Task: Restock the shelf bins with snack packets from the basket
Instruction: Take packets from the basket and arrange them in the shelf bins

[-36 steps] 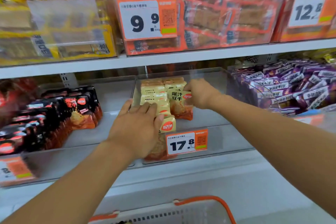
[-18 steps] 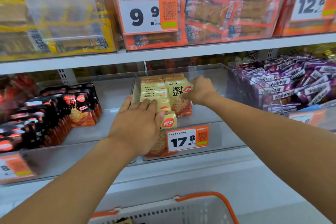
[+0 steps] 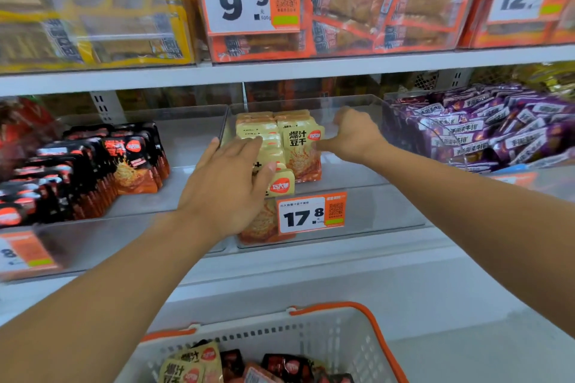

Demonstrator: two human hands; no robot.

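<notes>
Yellow snack packets (image 3: pixel 300 149) stand in two rows inside a clear shelf bin (image 3: pixel 382 205) tagged 17.8. My left hand (image 3: pixel 228 186) lies flat with straight fingers on top of the front left row and hides most of it. My right hand (image 3: pixel 353 134) is at the right side of the right row. Its thumb touches the front packet's edge and its fingers curl behind. Below, a white basket (image 3: pixel 314 331) with an orange handle holds more yellow packets (image 3: pixel 191 365) and black ones (image 3: pixel 287 364).
Black packets (image 3: pixel 130 162) fill the bin to the left and purple packets (image 3: pixel 497 130) the bin to the right. The upper shelf (image 3: pixel 280 71) carries bins of orange and yellow packs, close above my hands. A white ledge runs below the bins.
Both hands stay on the yellow packets. The left hand's fingers have spread slightly. The view has dropped, so more of the basket and its packets shows.
</notes>
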